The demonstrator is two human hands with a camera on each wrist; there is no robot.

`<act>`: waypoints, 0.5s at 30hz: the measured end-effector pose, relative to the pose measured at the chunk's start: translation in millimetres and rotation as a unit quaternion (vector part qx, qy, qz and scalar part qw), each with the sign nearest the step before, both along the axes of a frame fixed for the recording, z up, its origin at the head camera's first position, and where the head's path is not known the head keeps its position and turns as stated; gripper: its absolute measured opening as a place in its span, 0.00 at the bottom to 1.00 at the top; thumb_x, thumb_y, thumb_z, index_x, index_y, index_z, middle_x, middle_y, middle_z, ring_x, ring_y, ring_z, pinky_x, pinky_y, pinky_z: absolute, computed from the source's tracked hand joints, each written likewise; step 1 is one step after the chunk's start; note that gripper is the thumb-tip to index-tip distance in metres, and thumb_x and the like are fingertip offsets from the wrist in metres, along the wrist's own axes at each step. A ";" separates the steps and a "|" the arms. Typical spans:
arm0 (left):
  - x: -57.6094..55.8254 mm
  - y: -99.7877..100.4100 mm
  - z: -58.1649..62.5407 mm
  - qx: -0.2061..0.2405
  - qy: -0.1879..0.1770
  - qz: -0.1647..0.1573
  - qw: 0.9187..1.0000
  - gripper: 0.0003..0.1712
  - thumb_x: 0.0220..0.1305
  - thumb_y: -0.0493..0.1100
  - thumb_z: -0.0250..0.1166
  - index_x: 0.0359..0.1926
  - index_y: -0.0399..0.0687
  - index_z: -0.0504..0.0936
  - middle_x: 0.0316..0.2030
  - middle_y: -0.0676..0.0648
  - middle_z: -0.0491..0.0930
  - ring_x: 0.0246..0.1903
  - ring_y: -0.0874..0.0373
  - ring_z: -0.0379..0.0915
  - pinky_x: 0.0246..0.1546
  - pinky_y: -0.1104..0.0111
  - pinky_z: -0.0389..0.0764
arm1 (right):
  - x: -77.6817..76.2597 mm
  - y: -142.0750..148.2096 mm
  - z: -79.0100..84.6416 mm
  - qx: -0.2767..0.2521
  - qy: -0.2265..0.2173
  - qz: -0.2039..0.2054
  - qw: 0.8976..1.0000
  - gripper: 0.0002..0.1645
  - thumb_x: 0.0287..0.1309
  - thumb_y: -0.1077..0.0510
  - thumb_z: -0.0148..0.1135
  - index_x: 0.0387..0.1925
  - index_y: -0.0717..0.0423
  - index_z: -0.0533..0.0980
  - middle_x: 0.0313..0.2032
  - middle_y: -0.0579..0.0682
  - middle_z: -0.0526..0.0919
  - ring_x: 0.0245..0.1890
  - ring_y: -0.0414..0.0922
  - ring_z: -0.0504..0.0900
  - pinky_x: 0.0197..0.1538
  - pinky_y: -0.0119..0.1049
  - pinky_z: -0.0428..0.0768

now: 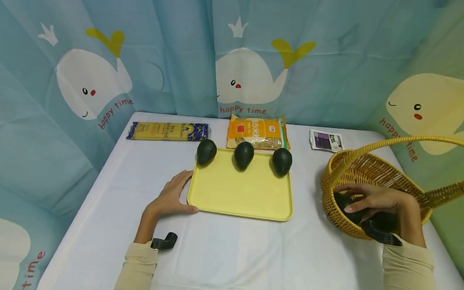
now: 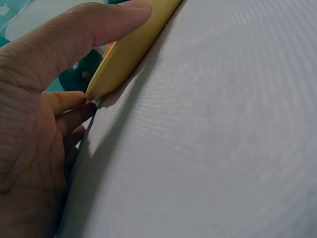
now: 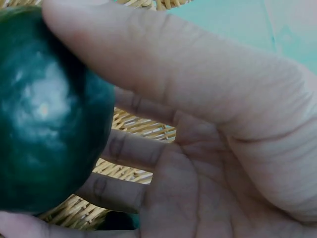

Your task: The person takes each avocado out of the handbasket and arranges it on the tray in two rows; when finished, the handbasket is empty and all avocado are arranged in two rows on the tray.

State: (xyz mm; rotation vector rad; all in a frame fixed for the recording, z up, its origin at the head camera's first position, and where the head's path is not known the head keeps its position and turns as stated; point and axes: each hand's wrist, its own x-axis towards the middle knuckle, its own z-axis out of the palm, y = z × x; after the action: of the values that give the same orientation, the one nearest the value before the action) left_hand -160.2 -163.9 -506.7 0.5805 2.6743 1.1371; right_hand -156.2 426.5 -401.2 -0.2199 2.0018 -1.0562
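Observation:
Inside the wicker basket (image 1: 331,213), my right hand (image 1: 390,201) grips a dark green avocado (image 3: 49,114), thumb on one side and fingers round the other. Another dark avocado (image 1: 384,222) lies below the palm, partly hidden by the wrist. My left hand (image 1: 170,196) rests at the near left corner of the yellow tray (image 1: 239,192), thumb along the front edge and fingertips against the left side. Three avocados stand in a row along the tray's far edge: left (image 1: 206,152), middle (image 1: 243,155) and right (image 1: 282,161).
Behind the tray lie a long yellow-and-blue packet (image 1: 169,131) and an orange bag of grain (image 1: 258,133). A small white-and-purple sachet (image 1: 326,141) lies behind the basket. The basket's tall handle (image 1: 416,139) arches over it. Printed curtains (image 1: 173,61) surround the white table (image 1: 225,260).

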 end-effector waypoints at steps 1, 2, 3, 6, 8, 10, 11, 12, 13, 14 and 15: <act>0.0 0.2 -0.1 0.000 0.000 0.000 1.000 0.68 0.37 0.61 0.78 0.76 0.49 0.52 0.76 0.42 0.51 0.76 0.42 0.39 0.71 0.37 0.45 | 0.4 0.0 -0.3 0.000 -0.001 -0.001 1.000 0.42 0.64 0.60 0.60 0.71 0.68 0.50 0.68 0.80 0.47 0.58 0.53 0.71 0.45 0.51 0.85; -0.1 0.2 -0.4 -0.001 0.001 0.000 1.000 0.68 0.37 0.61 0.78 0.76 0.49 0.52 0.76 0.42 0.51 0.76 0.42 0.39 0.71 0.37 0.45 | 0.7 0.1 -0.6 0.002 -0.001 -0.004 1.000 0.43 0.64 0.60 0.60 0.71 0.69 0.50 0.68 0.79 0.47 0.57 0.51 0.72 0.45 0.51 0.85; -0.3 0.2 -0.7 -0.001 0.001 0.000 1.000 0.68 0.37 0.61 0.78 0.76 0.49 0.52 0.76 0.42 0.51 0.76 0.42 0.39 0.71 0.37 0.45 | 0.9 0.1 -0.7 0.005 0.000 -0.007 1.000 0.43 0.64 0.59 0.60 0.71 0.70 0.50 0.68 0.79 0.47 0.57 0.49 0.72 0.45 0.51 0.85; -0.3 0.0 -0.8 0.001 0.005 -0.001 1.000 0.68 0.37 0.61 0.78 0.76 0.48 0.52 0.76 0.41 0.51 0.76 0.41 0.40 0.70 0.36 0.46 | 1.3 -0.6 -1.0 0.018 0.003 -0.013 1.000 0.44 0.63 0.58 0.62 0.70 0.73 0.51 0.68 0.77 0.50 0.55 0.43 0.72 0.45 0.50 0.85; -0.5 0.0 -0.5 0.003 0.005 -0.003 1.000 0.68 0.38 0.61 0.77 0.76 0.48 0.52 0.76 0.41 0.51 0.76 0.41 0.40 0.71 0.37 0.45 | 1.1 -1.1 -0.9 0.021 0.003 -0.013 1.000 0.44 0.62 0.58 0.62 0.70 0.72 0.52 0.67 0.78 0.52 0.55 0.45 0.72 0.45 0.50 0.85; -0.5 -0.1 0.2 0.005 0.007 -0.005 1.000 0.68 0.38 0.61 0.77 0.76 0.48 0.52 0.76 0.40 0.52 0.76 0.40 0.40 0.70 0.36 0.46 | 0.5 -1.4 -0.8 0.017 0.000 -0.009 1.000 0.44 0.63 0.58 0.62 0.71 0.71 0.51 0.67 0.79 0.51 0.57 0.49 0.72 0.45 0.50 0.85; -0.4 0.0 0.8 0.006 0.005 -0.005 1.000 0.68 0.38 0.61 0.77 0.76 0.48 0.52 0.76 0.41 0.51 0.76 0.41 0.40 0.71 0.37 0.46 | 0.2 -1.5 -0.8 0.015 -0.001 -0.007 1.000 0.44 0.63 0.58 0.61 0.71 0.70 0.50 0.67 0.80 0.51 0.57 0.51 0.72 0.45 0.51 0.85; -0.3 -0.1 1.0 0.006 0.005 -0.005 1.000 0.68 0.38 0.62 0.77 0.76 0.48 0.52 0.76 0.41 0.52 0.76 0.41 0.40 0.71 0.37 0.46 | -0.1 -1.5 -0.9 0.012 -0.003 -0.005 1.000 0.44 0.63 0.58 0.61 0.72 0.69 0.50 0.66 0.81 0.51 0.58 0.53 0.72 0.45 0.51 0.85; -0.1 0.0 1.5 0.008 0.005 -0.005 1.000 0.68 0.38 0.62 0.77 0.76 0.48 0.52 0.76 0.41 0.52 0.76 0.41 0.40 0.70 0.36 0.46 | -0.3 -1.6 -1.1 0.008 -0.005 -0.004 1.000 0.44 0.63 0.59 0.61 0.72 0.68 0.49 0.66 0.81 0.50 0.58 0.55 0.72 0.45 0.51 0.84; 0.0 0.0 1.8 0.009 0.005 -0.005 1.000 0.68 0.38 0.62 0.77 0.76 0.47 0.52 0.76 0.41 0.52 0.76 0.40 0.41 0.70 0.36 0.46 | -0.4 -1.6 -1.4 0.006 -0.007 -0.003 1.000 0.44 0.64 0.59 0.61 0.72 0.67 0.49 0.66 0.81 0.50 0.59 0.56 0.71 0.45 0.52 0.84; 0.2 0.0 1.9 0.008 0.004 -0.005 1.000 0.68 0.38 0.62 0.77 0.76 0.47 0.52 0.76 0.41 0.52 0.76 0.40 0.41 0.70 0.36 0.46 | -0.3 -1.8 -2.0 0.004 -0.011 -0.004 1.000 0.45 0.64 0.59 0.61 0.72 0.67 0.48 0.66 0.81 0.49 0.59 0.56 0.71 0.46 0.52 0.84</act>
State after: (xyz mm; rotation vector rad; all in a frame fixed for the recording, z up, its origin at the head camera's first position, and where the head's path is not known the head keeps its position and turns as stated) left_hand -160.0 -163.9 -504.8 0.6015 2.6689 1.1579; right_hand -156.5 424.7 -403.1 -0.1961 1.9882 -1.0507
